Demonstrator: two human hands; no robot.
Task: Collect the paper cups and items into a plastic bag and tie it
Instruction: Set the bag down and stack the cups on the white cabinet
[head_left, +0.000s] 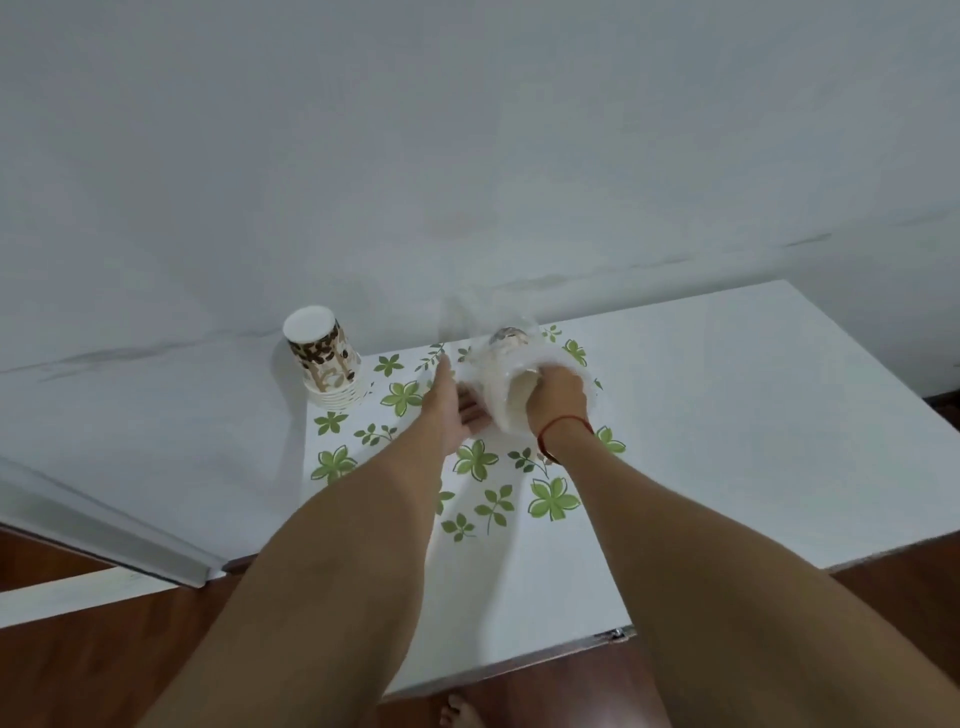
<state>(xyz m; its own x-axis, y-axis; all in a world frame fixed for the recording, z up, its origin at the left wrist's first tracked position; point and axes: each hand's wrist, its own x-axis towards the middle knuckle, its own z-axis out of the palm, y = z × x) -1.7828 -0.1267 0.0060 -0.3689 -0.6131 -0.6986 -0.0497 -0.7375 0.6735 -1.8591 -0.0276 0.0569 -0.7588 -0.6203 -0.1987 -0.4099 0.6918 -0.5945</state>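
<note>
A: Cup stack (326, 358)? Upside down, upright axis, at the table's (727, 415) back-left, well apart from both hands.

B: Nearest hand?

A: Left hand (451, 410). Stack lies to its left. Fingers look loose against the plastic bag (498, 374); grip unclear.

B: Right?

A: Right hand (557, 400) is closed on the bag, cup-like item inside. Left should probably fetch.
</note>
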